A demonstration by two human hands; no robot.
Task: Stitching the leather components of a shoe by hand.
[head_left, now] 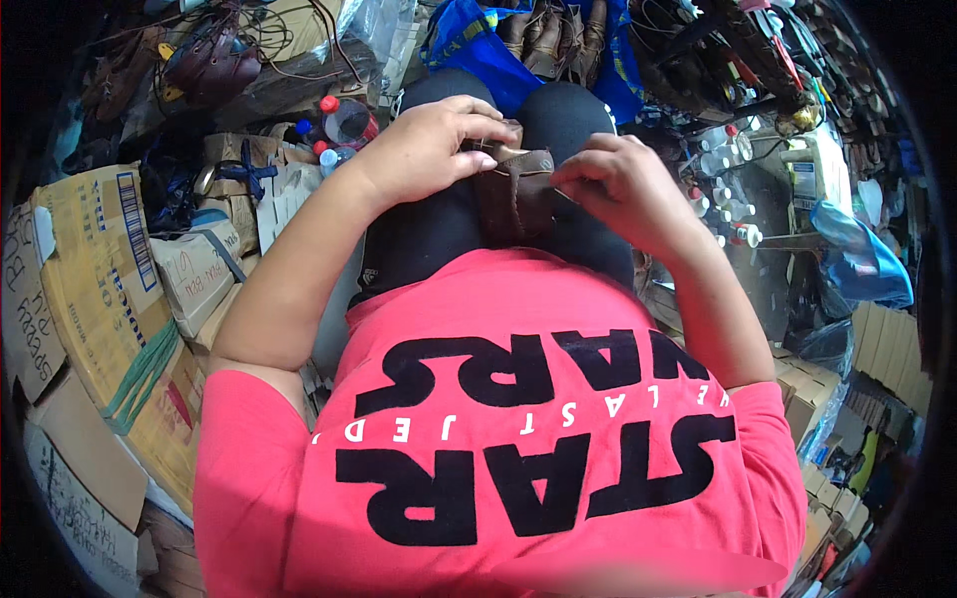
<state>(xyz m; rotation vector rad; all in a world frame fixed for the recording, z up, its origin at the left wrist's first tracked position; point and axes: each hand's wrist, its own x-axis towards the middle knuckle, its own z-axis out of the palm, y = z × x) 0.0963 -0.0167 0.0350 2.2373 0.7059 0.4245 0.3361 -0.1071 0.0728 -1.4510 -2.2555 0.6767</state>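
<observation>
A dark brown leather shoe upper (515, 199) rests between my thighs, with a raised seam down its middle and a lighter tan part near its top edge. My left hand (429, 145) is closed on that top edge, its fingers over the far side and the thumb on the near side. At the right edge of the leather, my right hand (626, 187) is closed in a pinch. Its fingertips meet beside the leather, and what lies between them is too small to make out.
Beyond my knees, a blue bag (477, 50) holds several brown shoes (546, 45). Cardboard boxes (105, 269) are stacked on the left. Bottles with red and blue caps (349, 122) stand near my left forearm. More small bottles (720, 179) are to the right, near a light-blue plastic bag (862, 254).
</observation>
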